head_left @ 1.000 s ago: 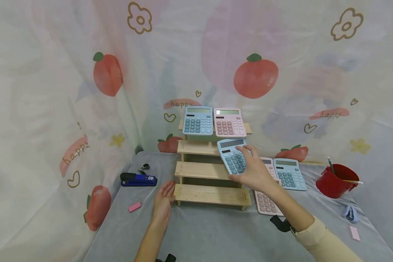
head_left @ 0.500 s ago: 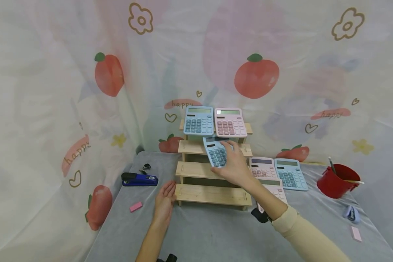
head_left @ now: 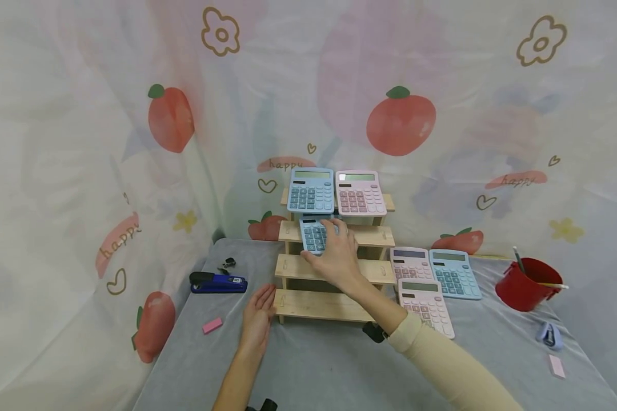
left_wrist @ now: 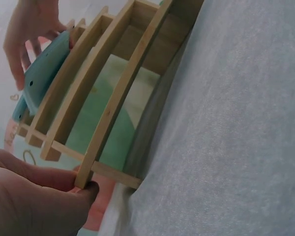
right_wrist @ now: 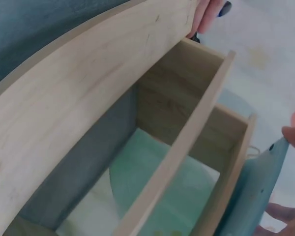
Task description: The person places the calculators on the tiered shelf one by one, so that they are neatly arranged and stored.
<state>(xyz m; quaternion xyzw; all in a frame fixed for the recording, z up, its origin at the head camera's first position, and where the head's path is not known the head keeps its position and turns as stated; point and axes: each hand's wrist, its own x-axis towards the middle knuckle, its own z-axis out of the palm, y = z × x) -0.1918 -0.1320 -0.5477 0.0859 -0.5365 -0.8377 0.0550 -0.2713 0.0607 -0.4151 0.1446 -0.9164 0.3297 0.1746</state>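
A person's right hand (head_left: 337, 257) is gripping a light-blue, rectangular plastic calculator (head_left: 313, 237) between thumb and fingers, having carried it leftward across a four-tier, pale wooden stand (head_left: 324, 304); it is now lining up below a matching blue calculator (head_left: 311, 191), at the second tier's left half. Whether it is resting there is unclear. The left hand (head_left: 256, 319) is pinching the lowest tier's end. A pink rectangular calculator (head_left: 360, 193) is also crowding the space above. Three more calculators (head_left: 455, 277) are lying rightward on the grey, cloth-covered surface (head_left: 329, 371), near a round red bucket (head_left: 521, 291).
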